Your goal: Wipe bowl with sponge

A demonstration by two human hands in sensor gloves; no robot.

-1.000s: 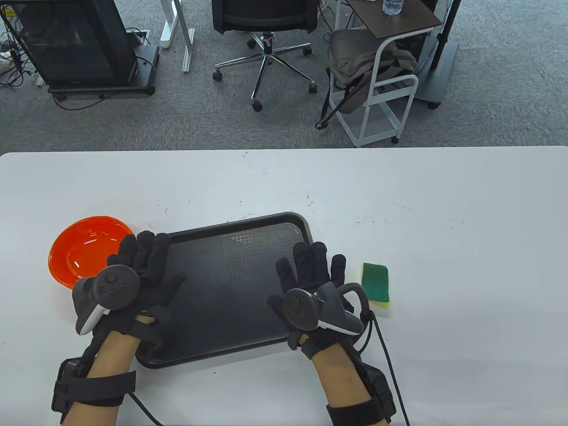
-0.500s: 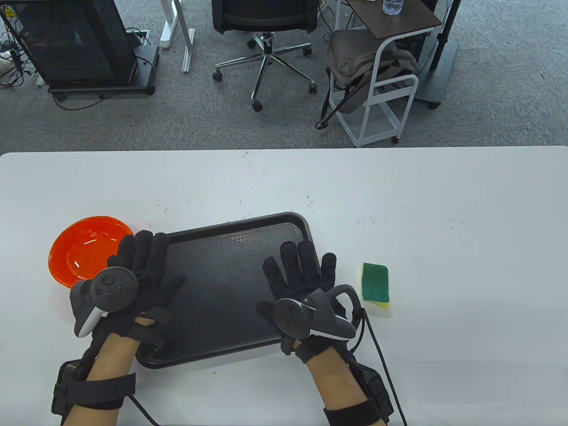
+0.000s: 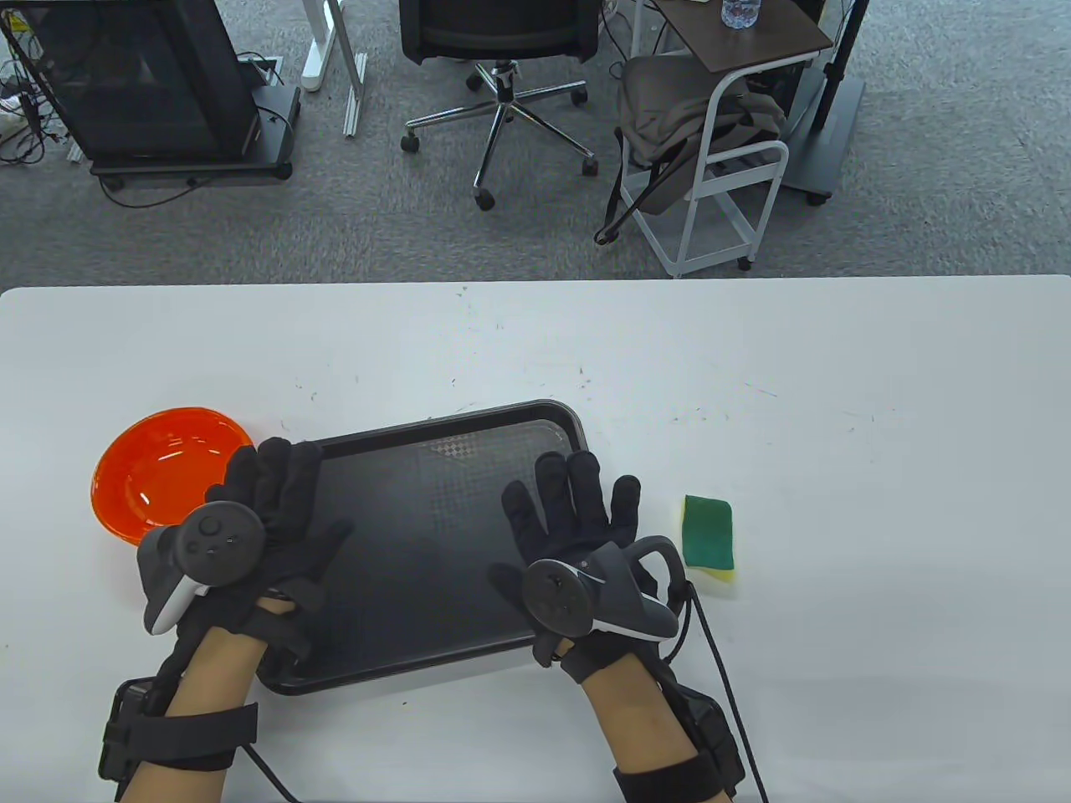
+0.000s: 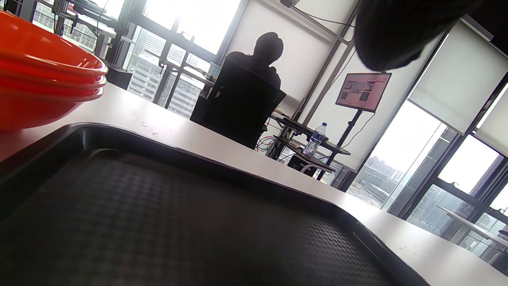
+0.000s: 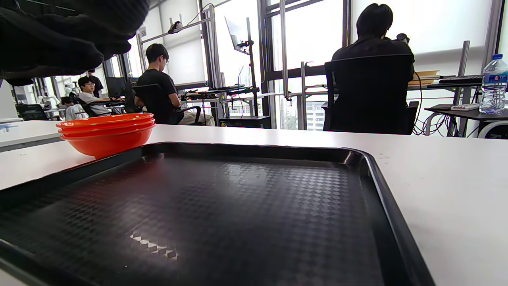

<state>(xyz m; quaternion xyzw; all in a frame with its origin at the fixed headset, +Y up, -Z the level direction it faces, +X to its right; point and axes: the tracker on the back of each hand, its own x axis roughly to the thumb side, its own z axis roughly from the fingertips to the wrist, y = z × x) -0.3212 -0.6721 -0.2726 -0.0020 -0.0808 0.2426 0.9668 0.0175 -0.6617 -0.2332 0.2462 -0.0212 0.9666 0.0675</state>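
Sponge [image 3: 709, 539] lies green side up right of the tray [image 3: 435, 636], long axis running away from me. My right hand [image 3: 577, 535] and left hand [image 3: 268, 519] spread over the tray, holding nothing; bowl [image 3: 159, 468] sits left.

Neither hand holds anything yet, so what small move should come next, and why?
Probably the right hand should shift right to the green and yellow sponge: it lies untouched on the white table beside the black plastic tray, closest to that hand.

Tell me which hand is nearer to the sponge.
Right. The right hand lies over the black tray's right side, just left of the sponge; the left hand is across the tray, beside the orange bowl.
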